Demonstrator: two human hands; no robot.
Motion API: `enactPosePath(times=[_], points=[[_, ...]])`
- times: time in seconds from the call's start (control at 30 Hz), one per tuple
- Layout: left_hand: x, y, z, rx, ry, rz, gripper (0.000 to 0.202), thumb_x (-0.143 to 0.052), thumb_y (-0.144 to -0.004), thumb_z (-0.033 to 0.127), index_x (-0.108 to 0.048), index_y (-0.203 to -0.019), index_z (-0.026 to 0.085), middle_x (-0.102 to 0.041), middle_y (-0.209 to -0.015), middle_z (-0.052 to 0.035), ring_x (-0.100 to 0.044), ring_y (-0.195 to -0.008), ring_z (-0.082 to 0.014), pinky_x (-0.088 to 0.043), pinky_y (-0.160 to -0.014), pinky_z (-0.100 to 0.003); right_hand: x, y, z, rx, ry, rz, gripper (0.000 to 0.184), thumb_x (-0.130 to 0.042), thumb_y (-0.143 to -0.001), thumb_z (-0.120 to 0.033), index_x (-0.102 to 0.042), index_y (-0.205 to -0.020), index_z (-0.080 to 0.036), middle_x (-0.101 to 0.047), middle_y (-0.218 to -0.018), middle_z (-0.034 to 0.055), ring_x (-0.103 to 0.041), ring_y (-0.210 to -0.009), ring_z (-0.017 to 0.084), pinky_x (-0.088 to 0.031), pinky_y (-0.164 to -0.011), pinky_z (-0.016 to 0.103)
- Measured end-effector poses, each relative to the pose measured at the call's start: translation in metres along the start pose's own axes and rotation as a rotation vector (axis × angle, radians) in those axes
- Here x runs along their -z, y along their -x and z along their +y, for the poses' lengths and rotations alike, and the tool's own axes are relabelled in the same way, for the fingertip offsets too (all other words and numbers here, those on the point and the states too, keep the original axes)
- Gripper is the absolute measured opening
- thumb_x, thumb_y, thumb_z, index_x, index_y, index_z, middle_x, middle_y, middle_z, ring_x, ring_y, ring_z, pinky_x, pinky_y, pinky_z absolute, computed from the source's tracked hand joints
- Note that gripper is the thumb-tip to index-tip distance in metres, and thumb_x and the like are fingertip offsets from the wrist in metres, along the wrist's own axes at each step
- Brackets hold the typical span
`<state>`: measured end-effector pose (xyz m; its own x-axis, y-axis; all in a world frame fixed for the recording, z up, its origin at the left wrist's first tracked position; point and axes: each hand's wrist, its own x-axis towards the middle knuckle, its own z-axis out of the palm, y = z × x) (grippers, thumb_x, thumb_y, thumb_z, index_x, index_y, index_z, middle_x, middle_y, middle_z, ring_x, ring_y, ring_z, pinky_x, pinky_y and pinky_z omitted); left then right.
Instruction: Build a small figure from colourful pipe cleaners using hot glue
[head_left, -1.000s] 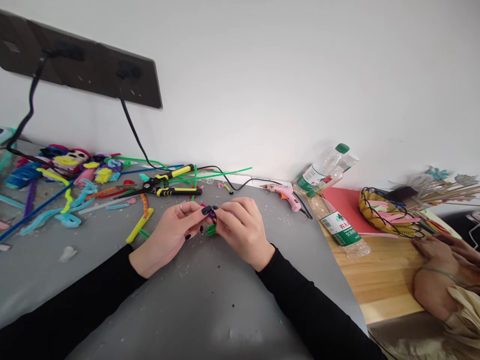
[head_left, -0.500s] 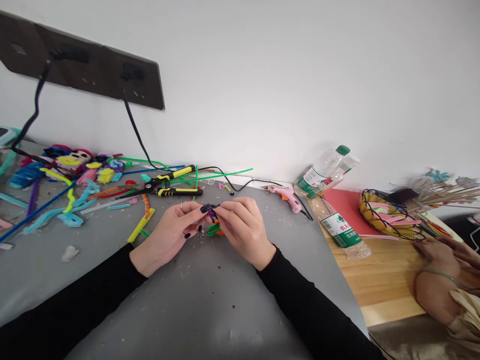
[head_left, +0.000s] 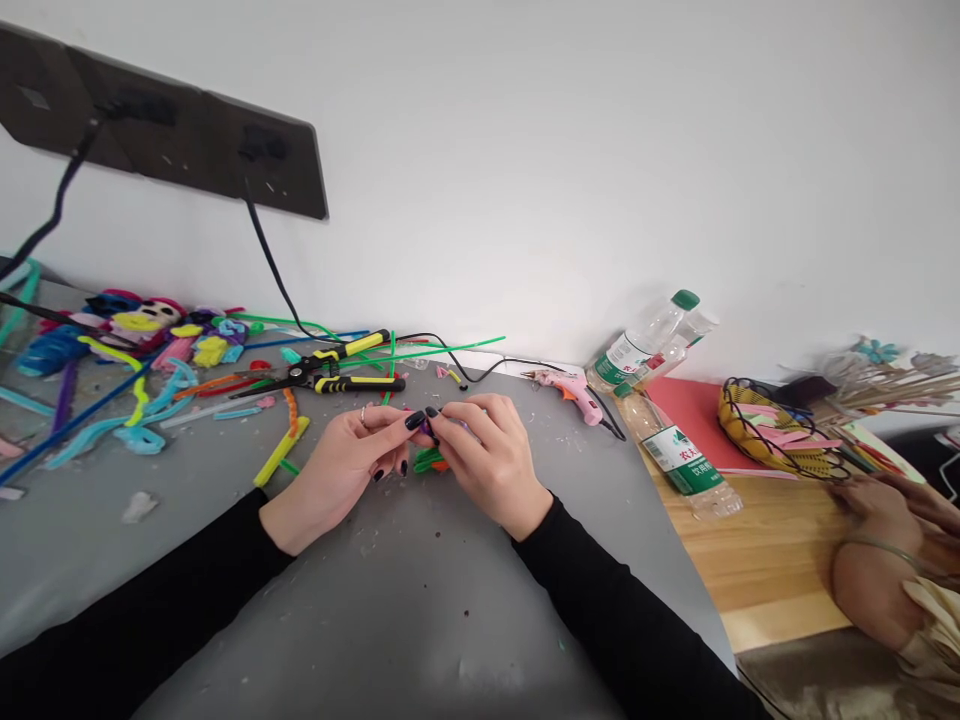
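Note:
My left hand [head_left: 341, 470] and my right hand [head_left: 487, 455] meet over the grey table [head_left: 420, 600], fingertips pinched together on a small pipe-cleaner piece [head_left: 429, 455] with purple at the top and green and orange showing below. Both hands are closed on it, thumbs and forefingers touching. My left hand has dark nails and a ring. Most of the piece is hidden by my fingers.
Yellow-handled pliers [head_left: 337, 375] and loose coloured pipe cleaners [head_left: 150, 400] lie behind my hands to the left. A pink glue gun [head_left: 574, 390] and water bottles [head_left: 660, 340] sit at the right. Another person's hands [head_left: 885, 540] rest on the wooden table by a yellow basket [head_left: 772, 425].
My fingers have shifted slightly on the pipe-cleaner piece, turning it a little. Both hands stay in the same place.

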<state>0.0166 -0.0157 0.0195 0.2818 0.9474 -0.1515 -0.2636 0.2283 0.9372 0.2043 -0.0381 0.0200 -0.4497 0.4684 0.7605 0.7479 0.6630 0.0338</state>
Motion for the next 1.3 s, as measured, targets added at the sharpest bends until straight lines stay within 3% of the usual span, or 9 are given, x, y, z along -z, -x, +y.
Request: enactPosePath(times=[0.23, 0.5, 0.7, 0.97, 1.1, 1.3], points=[[-0.003, 0.001, -0.001, 0.002, -0.013, 0.035, 0.043, -0.095, -0.053, 0.056, -0.074, -0.056, 0.019, -0.064, -0.053, -0.0023, -0.046, -0.043, -0.0079, -0.032, -0.043, -0.022, -0.003, 0.0, 0.0, 0.032, 0.038, -0.034, 0.011, -0.06, -0.099, -0.013, -0.063, -0.096, -0.023, -0.07, -0.093, 0.0048, -0.056, -0.089, 0.019, -0.043, -0.078, 0.033], [0.004, -0.001, -0.007, -0.005, -0.017, -0.007, 0.042, -0.092, -0.062, 0.059, -0.077, -0.064, 0.019, -0.064, -0.056, -0.0018, -0.048, -0.047, -0.0081, -0.033, -0.045, -0.021, -0.003, -0.001, 0.002, -0.035, -0.047, 0.032, 0.013, -0.059, -0.098, -0.011, -0.061, -0.093, -0.023, -0.07, -0.089, 0.0041, -0.057, -0.083, 0.018, -0.045, -0.074, 0.032], [0.003, 0.0, -0.006, -0.014, -0.002, -0.022, 0.045, -0.092, -0.061, 0.061, -0.079, -0.071, 0.019, -0.065, -0.058, -0.0025, -0.053, -0.052, -0.0111, -0.036, -0.045, -0.021, -0.002, -0.002, 0.002, -0.06, -0.075, 0.073, 0.015, -0.062, -0.095, -0.007, -0.06, -0.092, -0.022, -0.071, -0.088, 0.0042, -0.057, -0.079, 0.017, -0.044, -0.071, 0.032], [0.002, 0.002, -0.007, -0.018, -0.105, 0.007, 0.04, -0.096, -0.055, 0.044, -0.079, -0.082, 0.02, -0.07, -0.068, -0.0022, -0.054, -0.055, -0.0117, -0.04, -0.046, -0.021, -0.001, -0.002, 0.001, -0.044, -0.091, 0.084, 0.012, -0.061, -0.096, -0.01, -0.062, -0.092, -0.021, -0.071, -0.086, 0.0045, -0.058, -0.078, 0.017, -0.046, -0.07, 0.031], [0.002, 0.002, -0.008, -0.034, -0.176, 0.006, 0.038, -0.09, -0.064, 0.049, -0.078, -0.085, 0.02, -0.068, -0.064, -0.0013, -0.052, -0.052, -0.012, -0.04, -0.046, -0.023, -0.003, 0.0, 0.001, -0.09, -0.114, 0.049, 0.014, -0.06, -0.096, -0.01, -0.064, -0.093, -0.023, -0.07, -0.087, 0.004, -0.059, -0.08, 0.017, -0.048, -0.072, 0.032], [0.005, 0.001, -0.011, -0.071, -0.204, 0.056, 0.038, -0.089, -0.066, 0.049, -0.076, -0.088, 0.021, -0.066, -0.061, -0.0007, -0.056, -0.052, -0.0153, -0.04, -0.047, -0.025, -0.005, -0.001, 0.0, -0.251, -0.248, 0.156, 0.015, -0.059, -0.094, -0.01, -0.063, -0.088, -0.023, -0.07, -0.086, 0.0047, -0.062, -0.076, 0.016, -0.052, -0.07, 0.032]])
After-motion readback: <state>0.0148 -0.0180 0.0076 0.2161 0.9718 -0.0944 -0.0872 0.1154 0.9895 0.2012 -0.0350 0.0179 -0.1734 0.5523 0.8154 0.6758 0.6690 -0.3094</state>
